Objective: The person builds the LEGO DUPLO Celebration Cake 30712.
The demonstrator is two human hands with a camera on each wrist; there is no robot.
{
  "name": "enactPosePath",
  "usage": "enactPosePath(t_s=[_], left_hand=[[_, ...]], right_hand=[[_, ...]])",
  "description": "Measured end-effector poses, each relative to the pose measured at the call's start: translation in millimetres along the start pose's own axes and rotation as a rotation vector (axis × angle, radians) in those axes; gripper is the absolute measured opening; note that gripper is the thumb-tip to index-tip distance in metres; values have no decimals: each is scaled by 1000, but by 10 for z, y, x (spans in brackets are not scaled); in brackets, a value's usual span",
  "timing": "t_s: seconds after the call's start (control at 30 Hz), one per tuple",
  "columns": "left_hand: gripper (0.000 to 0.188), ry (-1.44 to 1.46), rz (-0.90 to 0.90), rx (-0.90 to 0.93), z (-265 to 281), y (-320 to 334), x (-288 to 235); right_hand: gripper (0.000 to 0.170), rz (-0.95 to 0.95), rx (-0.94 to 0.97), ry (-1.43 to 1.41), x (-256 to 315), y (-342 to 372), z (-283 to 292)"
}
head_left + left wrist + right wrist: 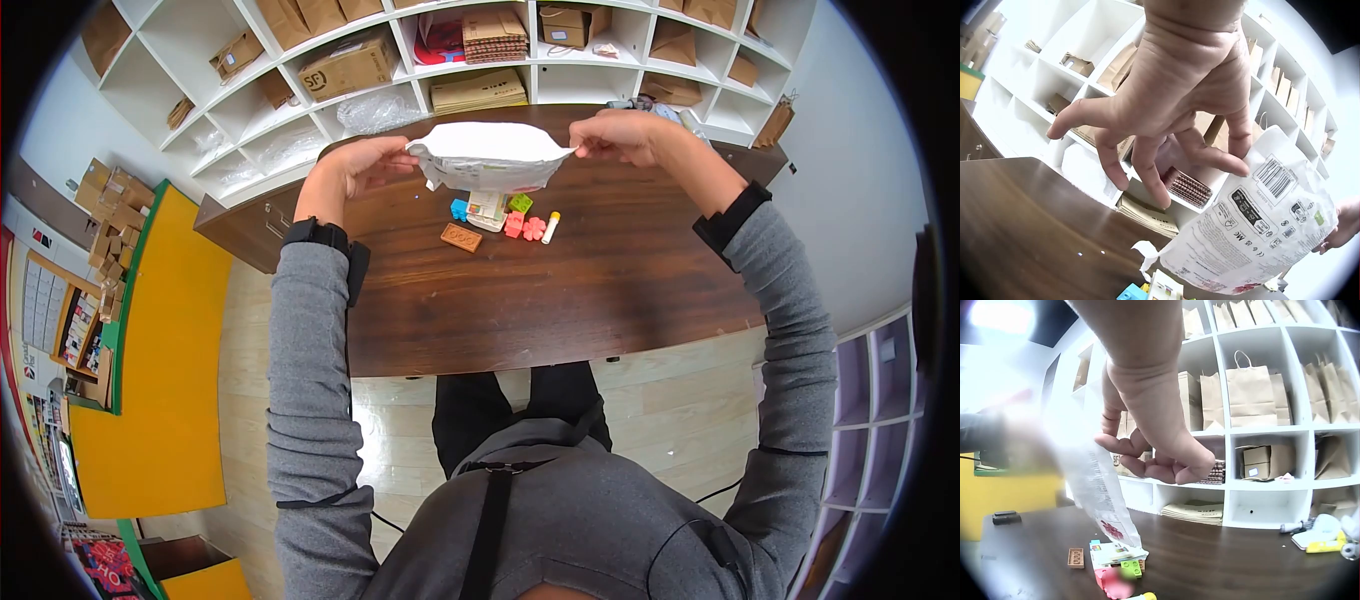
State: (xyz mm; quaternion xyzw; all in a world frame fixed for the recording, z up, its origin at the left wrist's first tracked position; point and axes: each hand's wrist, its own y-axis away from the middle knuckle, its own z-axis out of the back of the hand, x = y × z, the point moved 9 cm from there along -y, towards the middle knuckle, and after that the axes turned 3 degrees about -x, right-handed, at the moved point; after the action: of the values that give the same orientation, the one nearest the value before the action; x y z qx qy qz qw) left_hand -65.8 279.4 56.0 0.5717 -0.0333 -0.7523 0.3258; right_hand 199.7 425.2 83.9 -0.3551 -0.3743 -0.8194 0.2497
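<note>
A white plastic pouch [495,160] with printed text and a barcode hangs over the table, stretched between both hands. My left hand [365,165] pinches one corner; in the left wrist view its other fingers are spread apart. The opposite corner is pinched by my right hand [625,138], its fingers bent. Below the pouch lie printed papers [487,212], partly hidden by it. Around them sit a blue toy brick [459,209], a green brick [520,203], a brown brick [461,237], a pinkish-red block [514,224], a pink flower-shaped piece [535,229] and a white tube with a yellow cap [551,227].
The dark wooden table [560,310] spans the front. Behind it stand white shelves [585,80] with paper bags and cardboard boxes. Several small items, including a yellow one [1325,545], lie at the table's far right. A yellow counter [160,370] stands to the left.
</note>
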Motion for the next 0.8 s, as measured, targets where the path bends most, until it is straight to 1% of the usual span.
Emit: enactPosePath(t_s=[0.07, 0.13, 0.2, 0.27, 0.3, 0.37, 0.4, 0.47, 0.5, 0.57, 0.6, 0.67, 0.7, 0.73, 0.77, 0.8], left_hand=[[28, -60, -27, 27, 10, -35, -82], [28, -51, -40, 26, 14, -95, -129], [29, -45, -55, 26, -15, -85, -213], [31, -149, -57, 1, -29, -102, -300], [31, -150, -58, 1, -45, -113, -337], [33, -158, -108, 14, -102, -118, -453], [33, -159, -109, 15, -128, -117, -500], [35, -214, -160, -1, -168, -115, -666], [35, -216, -163, 2, -203, -115, -731], [39, -340, -265, -20, -274, -120, -936], [39, -341, -266, -18, -320, -146, -998], [44, -449, -234, -204, -259, -192, -1118], [46, -405, -324, -169, -331, -152, -1218], [46, -404, -324, -166, -377, -196, -1224], [43, -393, -435, -129, -461, -295, -1286], [41, -381, -547, -93, -560, -328, -1358]], right_hand=[[15, 22, -3, 4, 38, -23, 53], [15, -10, -68, 27, -15, -140, 190], [13, 1, -49, 30, 68, -48, 214], [14, 19, -114, 38, 100, -47, 336], [14, 20, -115, 38, 76, -87, 397], [18, 113, -132, 32, 104, -139, 508], [18, 112, -134, 32, 96, -126, 546], [22, 111, -221, 44, 101, -49, 710], [22, 110, -225, 41, 103, -9, 740], [22, 89, -311, 41, 79, 59, 862], [22, 88, -313, 40, 32, 27, 905], [23, 195, -378, -20, -37, -80, 1100], [23, 193, -379, -20, -95, -129, 1170], [24, 223, -415, 60, -119, -159, 1261], [25, 252, -450, 140, -154, -184, 1332], [25, 251, -452, 141, -240, -225, 1381]])
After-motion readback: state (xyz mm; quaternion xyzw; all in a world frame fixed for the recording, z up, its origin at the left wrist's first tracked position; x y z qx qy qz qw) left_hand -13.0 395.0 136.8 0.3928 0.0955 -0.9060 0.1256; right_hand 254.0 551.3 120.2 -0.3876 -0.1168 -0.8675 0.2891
